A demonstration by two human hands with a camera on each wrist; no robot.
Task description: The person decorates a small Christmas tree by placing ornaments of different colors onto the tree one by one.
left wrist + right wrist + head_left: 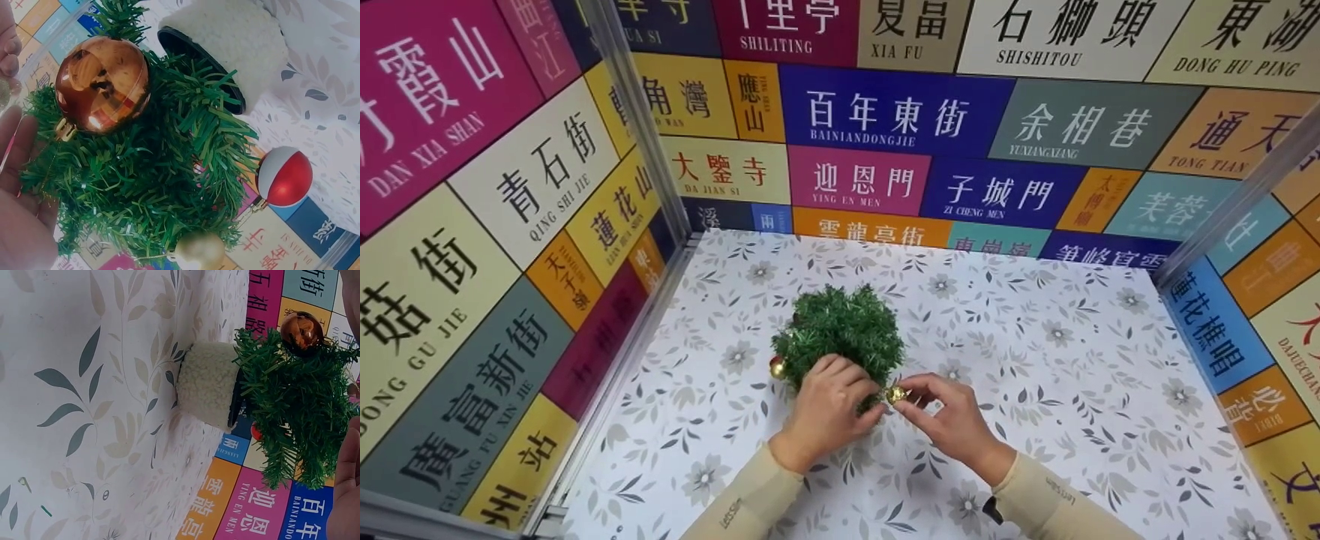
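Observation:
A small artificial Christmas tree (847, 322) stands on the table, its woolly cream pot (208, 382) showing in both wrist views. My left hand (832, 401) is at the tree's near side, thumb and fingers curled round a green branch tip. Just right of it, my right hand (952, 416) pinches a small shiny gold ornament (896, 394) between thumb and fingertips, close to the left fingertips. On the branches hang a copper bauble (104, 84), a red-and-white bauble (285, 176) and a pale gold bauble (199, 251). The ornament's loop cannot be made out.
A white tablecloth (1050, 397) with grey leaves and flowers covers the table. Panels (892, 112) of coloured place-name signs stand at the back and both sides, joined by metal posts (649, 112). A small green scrap (46, 511) lies on the cloth.

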